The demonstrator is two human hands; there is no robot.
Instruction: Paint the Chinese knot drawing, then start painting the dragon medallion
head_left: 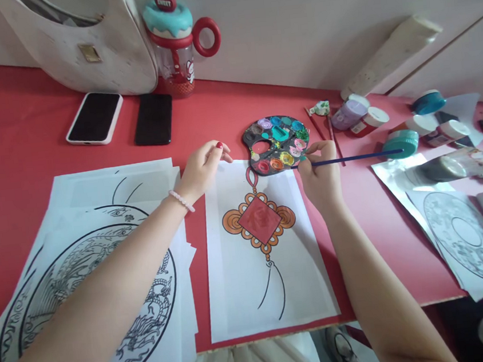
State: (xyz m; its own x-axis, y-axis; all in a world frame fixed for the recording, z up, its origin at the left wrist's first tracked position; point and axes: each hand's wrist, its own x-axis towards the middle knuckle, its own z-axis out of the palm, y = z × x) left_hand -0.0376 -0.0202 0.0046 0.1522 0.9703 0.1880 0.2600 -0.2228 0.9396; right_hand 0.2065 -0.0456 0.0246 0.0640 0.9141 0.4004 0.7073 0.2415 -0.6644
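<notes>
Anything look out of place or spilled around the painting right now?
The palette overlaps the top edge of the knot drawing, an odd spot, since it might smudge the work. No spill stands out.

Pale beaded bracelet (182, 200), red nail polish (219, 145) (cream clothing (260, 360) below).

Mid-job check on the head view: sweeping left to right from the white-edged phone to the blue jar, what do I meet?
White-edged phone, black phone, left hand, paint palette, right hand, purple jar, blue jar.
</notes>
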